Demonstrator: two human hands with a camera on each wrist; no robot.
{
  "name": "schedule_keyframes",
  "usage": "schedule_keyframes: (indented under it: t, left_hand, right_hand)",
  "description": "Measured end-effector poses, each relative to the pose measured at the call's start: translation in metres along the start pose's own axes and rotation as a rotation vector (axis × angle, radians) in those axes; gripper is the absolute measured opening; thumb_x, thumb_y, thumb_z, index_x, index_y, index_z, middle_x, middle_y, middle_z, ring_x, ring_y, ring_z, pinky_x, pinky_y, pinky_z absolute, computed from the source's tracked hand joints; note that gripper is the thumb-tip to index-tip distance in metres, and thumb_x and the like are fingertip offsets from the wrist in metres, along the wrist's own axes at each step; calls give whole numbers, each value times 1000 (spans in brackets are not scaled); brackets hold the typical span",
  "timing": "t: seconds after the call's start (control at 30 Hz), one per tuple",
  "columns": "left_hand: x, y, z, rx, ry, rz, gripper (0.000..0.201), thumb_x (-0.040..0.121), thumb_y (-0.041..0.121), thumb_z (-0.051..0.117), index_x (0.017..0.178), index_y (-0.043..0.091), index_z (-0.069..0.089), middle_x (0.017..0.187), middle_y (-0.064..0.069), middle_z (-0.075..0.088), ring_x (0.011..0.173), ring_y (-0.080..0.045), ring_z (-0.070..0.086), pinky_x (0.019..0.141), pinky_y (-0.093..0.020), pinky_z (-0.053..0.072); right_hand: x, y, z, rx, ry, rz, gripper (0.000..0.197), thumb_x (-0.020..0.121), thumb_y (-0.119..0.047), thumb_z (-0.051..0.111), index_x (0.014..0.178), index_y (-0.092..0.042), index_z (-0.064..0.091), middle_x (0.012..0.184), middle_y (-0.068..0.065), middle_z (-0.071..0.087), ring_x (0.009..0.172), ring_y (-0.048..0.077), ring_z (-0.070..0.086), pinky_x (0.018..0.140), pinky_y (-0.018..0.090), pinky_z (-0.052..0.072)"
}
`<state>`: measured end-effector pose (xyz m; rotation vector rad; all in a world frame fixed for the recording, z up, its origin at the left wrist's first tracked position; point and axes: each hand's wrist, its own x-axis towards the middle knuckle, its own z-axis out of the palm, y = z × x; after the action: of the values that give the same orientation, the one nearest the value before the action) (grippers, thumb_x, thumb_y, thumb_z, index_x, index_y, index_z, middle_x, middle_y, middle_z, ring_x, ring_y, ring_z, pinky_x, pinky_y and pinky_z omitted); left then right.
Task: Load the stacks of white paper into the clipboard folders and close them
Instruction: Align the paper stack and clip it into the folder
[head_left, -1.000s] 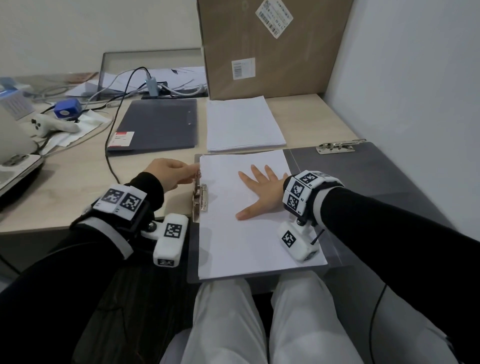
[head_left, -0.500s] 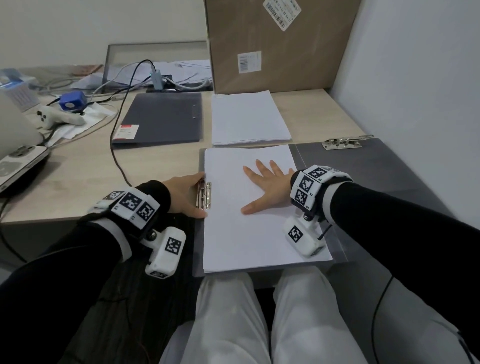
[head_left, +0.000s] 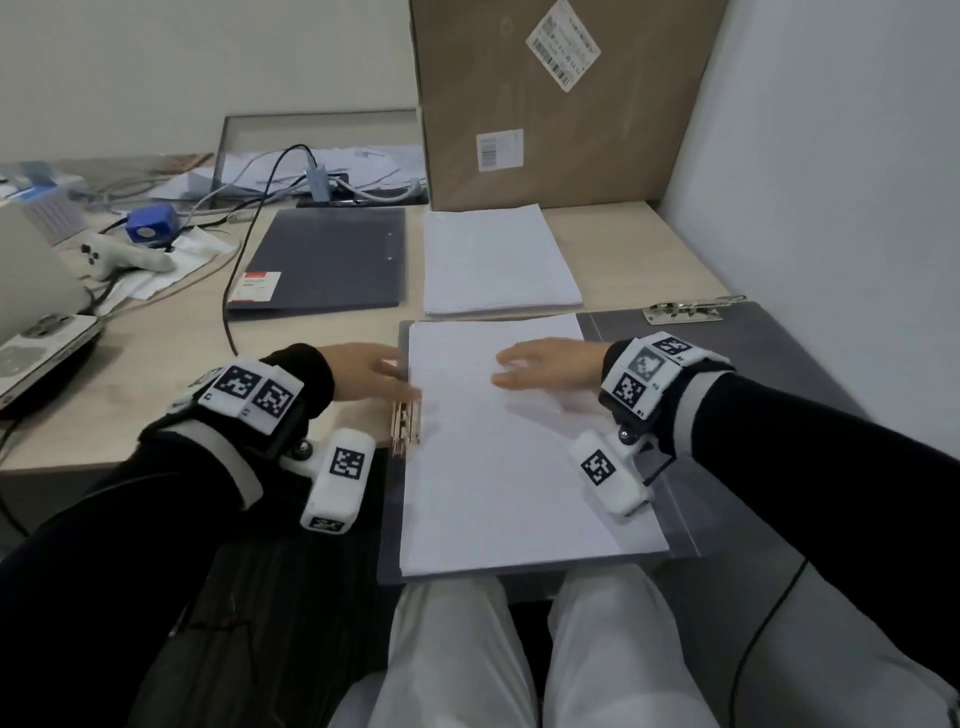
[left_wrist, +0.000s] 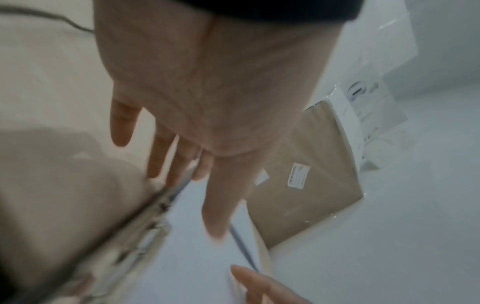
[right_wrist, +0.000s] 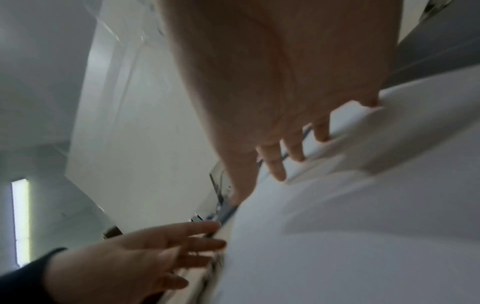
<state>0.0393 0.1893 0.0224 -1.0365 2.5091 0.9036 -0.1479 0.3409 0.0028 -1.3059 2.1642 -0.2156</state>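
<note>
- White paper stack (head_left: 498, 447) lies inside the open clipboard folder (head_left: 675, 530), at 6 o'clock on the desk (head_left: 156, 374), directly before me.
- Metal clip (head_left: 406, 423) sits at 9 o'clock of the stack; I judge the sheets may slip out if it does not bite their edge.
- My left hand (head_left: 366, 371) is beside the clip, fingers loosely straight, holding nothing.
- My right hand (head_left: 550, 369) hovers over the paper, fingers relaxed; if I lift it carelessly, the top sheets can shift.
- At 12 o'clock a second paper stack (head_left: 496, 260) and a closed folder (head_left: 322, 260) wait unloaded.
- The folder cover (head_left: 769, 353) lies open at 3 o'clock; closing it too fast may crease the corners.
</note>
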Motion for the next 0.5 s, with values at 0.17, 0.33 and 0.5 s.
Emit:
schedule_keyframes:
  t: [0.17, 0.33, 0.5]
  left_hand:
    - [53, 25, -23, -274, 311, -22, 51, 88, 26, 59, 136, 9, 49, 138, -9, 52, 126, -26, 50, 108, -36, 40]
    - [106, 52, -32, -424, 318, -80, 61, 92, 22, 53, 146, 5, 31, 150, -12, 37, 135, -29, 39, 113, -37, 33]
    - [144, 64, -35, -402, 325, -161, 64, 94, 26, 48, 146, 1, 22, 150, -16, 34, 136, -30, 38, 107, -31, 32]
  right_hand:
    - [23, 30, -53, 559, 490, 152, 43, 88, -13, 60, 129, -3, 53, 135, 11, 53, 126, 24, 49, 93, 26, 39]
    - [72, 66, -81, 605, 398, 296, 70, 85, -21, 64, 145, -8, 30, 151, 10, 35, 137, 26, 35, 113, 39, 32]
    - [112, 72, -87, 683, 329, 304, 79, 86, -24, 63, 149, -9, 18, 153, 9, 29, 136, 29, 36, 102, 36, 36]
